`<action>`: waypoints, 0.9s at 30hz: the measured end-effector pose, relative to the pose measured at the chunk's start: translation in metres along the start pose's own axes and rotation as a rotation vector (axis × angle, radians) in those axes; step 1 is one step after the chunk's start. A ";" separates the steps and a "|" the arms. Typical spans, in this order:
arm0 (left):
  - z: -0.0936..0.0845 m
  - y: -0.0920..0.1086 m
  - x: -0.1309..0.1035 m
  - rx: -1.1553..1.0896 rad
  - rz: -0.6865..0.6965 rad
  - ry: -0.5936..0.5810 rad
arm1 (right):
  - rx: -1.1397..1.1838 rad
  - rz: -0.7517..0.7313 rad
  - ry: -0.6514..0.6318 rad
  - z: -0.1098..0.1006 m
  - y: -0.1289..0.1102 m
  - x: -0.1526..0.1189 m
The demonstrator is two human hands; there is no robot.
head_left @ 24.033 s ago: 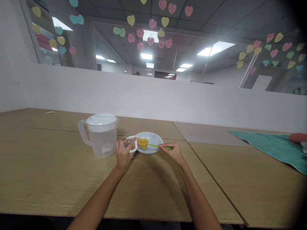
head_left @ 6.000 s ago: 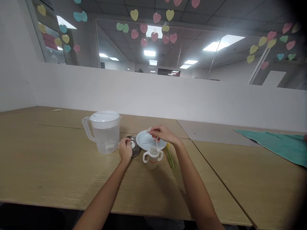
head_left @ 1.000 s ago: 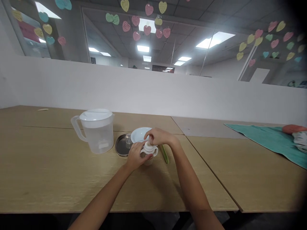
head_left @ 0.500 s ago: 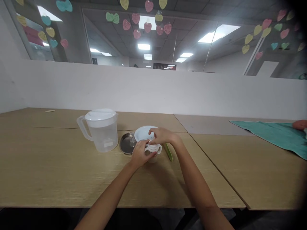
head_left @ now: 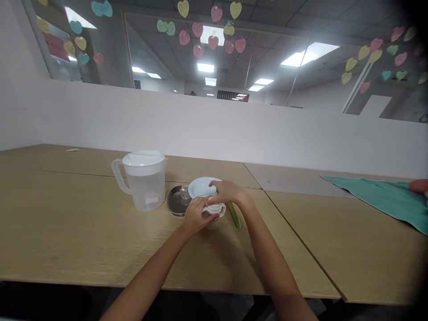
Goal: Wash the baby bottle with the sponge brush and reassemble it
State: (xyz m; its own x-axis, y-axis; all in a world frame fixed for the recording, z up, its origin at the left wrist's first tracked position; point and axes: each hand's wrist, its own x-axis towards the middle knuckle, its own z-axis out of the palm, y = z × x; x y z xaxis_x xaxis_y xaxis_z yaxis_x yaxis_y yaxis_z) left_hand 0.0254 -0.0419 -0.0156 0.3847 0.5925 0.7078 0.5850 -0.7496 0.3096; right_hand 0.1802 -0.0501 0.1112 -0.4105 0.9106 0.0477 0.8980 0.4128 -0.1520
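Note:
A small cup point(head_left: 219, 209) with a white handled top and a see-through lower body stands upright on the table in front of me. My left hand point(head_left: 195, 218) grips its left side, thumb across the front. From above, my right hand point(head_left: 228, 192) curls its fingers over the lid; the fingertips are partly hidden. Just behind is a white oval dish point(head_left: 199, 186). Left of it lies a round metal tray point(head_left: 174, 206) with a small clear cup point(head_left: 185, 196) on it. A green long-handled utensil point(head_left: 236, 217) rests under my right wrist.
A clear plastic pitcher point(head_left: 146, 187) with a white lid and liquid inside stands at the left. A teal cloth point(head_left: 377, 196) lies far right, with a reddish object point(head_left: 418, 185) at its edge. A white wall point(head_left: 200, 125) rises behind the table.
The view has tilted and shifted slightly. Both hands stay at the cup, with the right fingers a little lower over its lid.

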 end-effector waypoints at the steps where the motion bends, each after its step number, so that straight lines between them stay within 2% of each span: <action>1: 0.000 0.001 0.000 -0.006 -0.002 -0.003 | -0.009 -0.025 0.000 0.000 0.000 -0.001; 4: 0.000 0.001 0.000 -0.016 -0.014 -0.003 | -0.077 -0.017 0.000 0.004 -0.006 0.000; 8: 0.003 0.000 -0.001 -0.050 -0.052 0.021 | -0.217 0.112 0.023 0.015 -0.019 0.009; 12: 0.006 -0.001 -0.002 -0.087 -0.110 0.020 | -0.222 0.172 0.015 0.019 -0.026 0.014; 17: 0.005 -0.003 -0.002 -0.101 -0.119 0.000 | -0.177 0.165 0.024 0.011 -0.022 0.006; 23: 0.005 -0.003 -0.001 -0.072 -0.105 0.032 | -0.127 0.010 -0.006 0.008 -0.017 -0.001; 27: 0.008 -0.003 -0.002 -0.078 -0.107 0.079 | -0.193 0.050 0.021 0.013 -0.025 0.004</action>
State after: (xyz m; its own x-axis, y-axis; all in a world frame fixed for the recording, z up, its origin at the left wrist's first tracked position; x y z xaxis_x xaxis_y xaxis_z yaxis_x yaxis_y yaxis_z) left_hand 0.0286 -0.0387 -0.0232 0.2640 0.6476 0.7148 0.5614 -0.7058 0.4321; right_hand 0.1542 -0.0565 0.1023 -0.3628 0.9296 0.0653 0.9318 0.3611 0.0370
